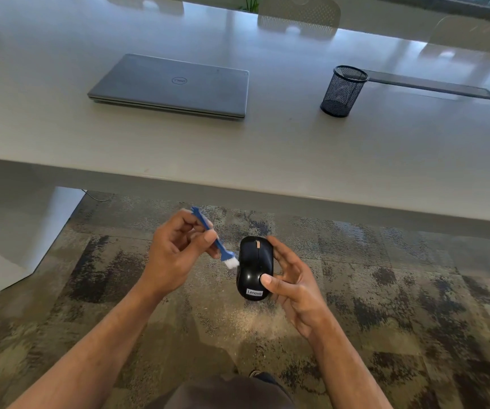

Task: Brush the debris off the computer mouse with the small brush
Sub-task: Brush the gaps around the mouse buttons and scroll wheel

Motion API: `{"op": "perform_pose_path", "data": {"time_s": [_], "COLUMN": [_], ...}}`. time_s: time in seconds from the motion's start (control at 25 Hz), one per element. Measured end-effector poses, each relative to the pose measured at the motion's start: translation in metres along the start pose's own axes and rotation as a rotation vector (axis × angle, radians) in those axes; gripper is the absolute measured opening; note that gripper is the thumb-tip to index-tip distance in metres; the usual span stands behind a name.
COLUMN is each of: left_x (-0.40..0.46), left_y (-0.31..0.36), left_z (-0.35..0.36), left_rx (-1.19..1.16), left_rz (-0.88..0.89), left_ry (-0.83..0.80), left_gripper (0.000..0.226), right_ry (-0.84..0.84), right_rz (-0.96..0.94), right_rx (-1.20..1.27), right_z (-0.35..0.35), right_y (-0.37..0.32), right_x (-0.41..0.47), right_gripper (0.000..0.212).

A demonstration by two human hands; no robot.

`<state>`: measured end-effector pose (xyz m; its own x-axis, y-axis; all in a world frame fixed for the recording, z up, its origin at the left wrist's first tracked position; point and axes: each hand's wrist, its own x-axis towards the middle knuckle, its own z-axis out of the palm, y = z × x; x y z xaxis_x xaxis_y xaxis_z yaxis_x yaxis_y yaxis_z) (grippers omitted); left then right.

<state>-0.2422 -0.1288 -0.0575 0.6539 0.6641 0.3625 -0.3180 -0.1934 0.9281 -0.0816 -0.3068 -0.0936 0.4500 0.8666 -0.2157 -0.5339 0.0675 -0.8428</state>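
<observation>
The left hand (176, 255) pinches the blue handle of the small brush (215, 242), fingers clamped on it, with the white bristles touching the left flank of the black Lenovo computer mouse (255, 268). The mouse is held in the air over the patterned carpet (385, 290), in front of the surface (297, 149), and gripped by the right hand (292, 286), thumb on its back and fingers curled round the far side. Brushing looks under way; the next stroke likely calls for sweeping the bristles across the top, perhaps turning the mouse.
</observation>
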Motion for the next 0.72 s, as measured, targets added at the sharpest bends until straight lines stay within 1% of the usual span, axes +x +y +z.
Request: {"op": "perform_pose_path", "data": {"time_s": [0.16,0.28,0.44,0.6,0.72], "left_x": [-0.017,-0.026,-0.027,-0.017,-0.01], "left_y": [0.0,-0.001,-0.007,-0.011,-0.016], "left_z": [-0.007,-0.007,-0.004,0.002,0.008], "left_rx": [-0.054,-0.111,-0.103,-0.077,-0.004], "left_rz": [0.009,0.005,0.007,-0.017,-0.046], "left_ry": [-0.085,-0.101,-0.056,0.042,0.086], "left_gripper": [0.009,0.006,0.007,0.009,0.01], "right_ry": [0.001,-0.003,-0.006,-0.015,-0.01], "right_rz": [0.001,0.006,0.007,-0.001,-0.004], "right_rx": [0.007,0.033,0.051,0.051,0.034], "right_z": [0.002,0.005,0.007,0.007,0.007], "right_y": [-0.005,-0.009,-0.012,-0.015,-0.016], "right_x": [0.0,0.0,-0.003,-0.006,-0.007], "right_gripper": [0.081,0.08,0.078,0.075,0.074]}}
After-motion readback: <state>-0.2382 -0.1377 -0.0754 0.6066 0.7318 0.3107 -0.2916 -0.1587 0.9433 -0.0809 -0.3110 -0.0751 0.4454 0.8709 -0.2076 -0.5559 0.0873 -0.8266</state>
